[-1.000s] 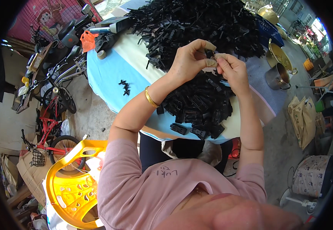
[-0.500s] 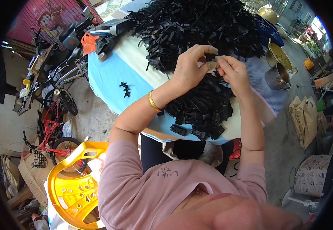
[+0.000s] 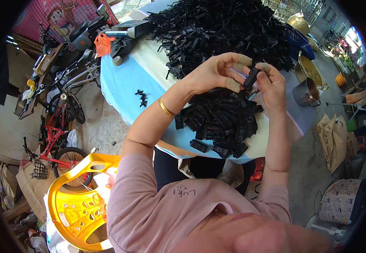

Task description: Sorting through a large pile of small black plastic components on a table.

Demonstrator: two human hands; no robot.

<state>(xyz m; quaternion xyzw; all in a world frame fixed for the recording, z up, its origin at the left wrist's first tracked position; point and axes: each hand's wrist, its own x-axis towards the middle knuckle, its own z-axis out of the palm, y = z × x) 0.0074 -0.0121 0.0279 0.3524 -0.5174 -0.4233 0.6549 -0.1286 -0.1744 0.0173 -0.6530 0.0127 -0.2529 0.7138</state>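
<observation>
A small black plastic piece (image 3: 251, 77) is pinched between the thumb and fingers of my right hand (image 3: 272, 86), above the table. My left hand (image 3: 211, 75) is just left of it, thumb and fingers spread apart with nothing held between them. Beige coverings wrap fingertips on both hands. Below them lies a heap of black plastic pieces (image 3: 221, 120) near the table's front edge. Beyond my hands spreads a much larger pile of loose black parts (image 3: 221, 29). A few small black bits (image 3: 141, 98) lie apart on the blue cloth at the left.
A striped cloth covers the round table (image 3: 128, 86). An orange bag (image 3: 103, 44) and a tape roll (image 3: 117, 61) lie at its far left. A metal pot (image 3: 306, 93) and a brass-coloured pan (image 3: 310, 71) are on the right. A yellow chair (image 3: 79, 211) stands at lower left.
My hands, close together before, have parted. My left fingers have opened, and the black piece now shows in my right hand, which has moved slightly right.
</observation>
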